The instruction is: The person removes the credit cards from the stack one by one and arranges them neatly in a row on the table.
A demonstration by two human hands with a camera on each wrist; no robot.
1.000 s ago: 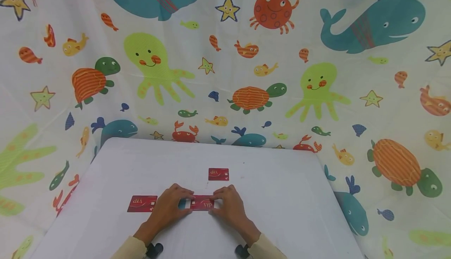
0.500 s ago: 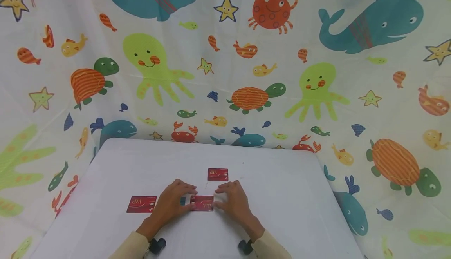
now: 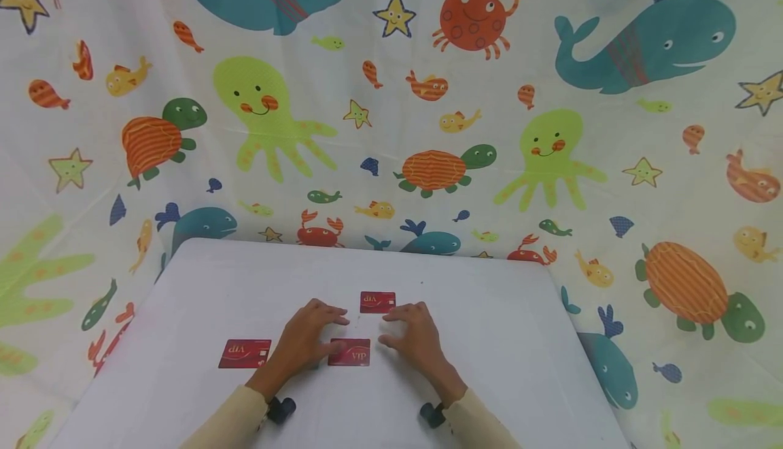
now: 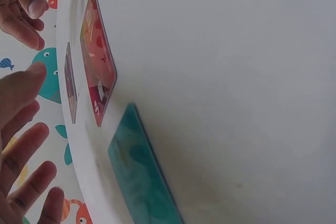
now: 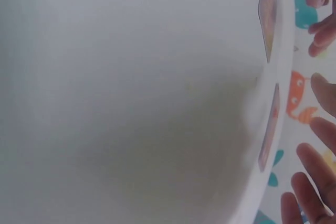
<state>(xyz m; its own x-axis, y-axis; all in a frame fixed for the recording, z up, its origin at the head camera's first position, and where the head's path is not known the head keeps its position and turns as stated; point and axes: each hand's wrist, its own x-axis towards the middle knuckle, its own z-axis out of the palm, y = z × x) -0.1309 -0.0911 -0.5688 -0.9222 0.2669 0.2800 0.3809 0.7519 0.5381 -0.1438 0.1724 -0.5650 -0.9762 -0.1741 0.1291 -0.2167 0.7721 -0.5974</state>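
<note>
My left hand (image 3: 306, 340) hovers at the left end of a red VIP card (image 3: 353, 355), fingers spread and holding nothing. To the card's right is my right hand (image 3: 419, 344), likewise with fingers parted and nothing between them. A teal card (image 4: 139, 166) lies close by the red card in the left wrist view; in the head view the left hand hides most of it. Behind the hands lies another red VIP card (image 3: 374, 301), near the right fingertips. A third red VIP card (image 3: 243, 354) rests left of the left wrist.
The cards lie on a white table (image 3: 489, 354). A cloth (image 3: 379, 136) printed with sea animals hangs behind it and down its sides. Dark wrist devices show at both cuffs.
Both hands have let go of the middle red card and lifted away toward the back, the right one drawing rightward. The cards stay in place.
</note>
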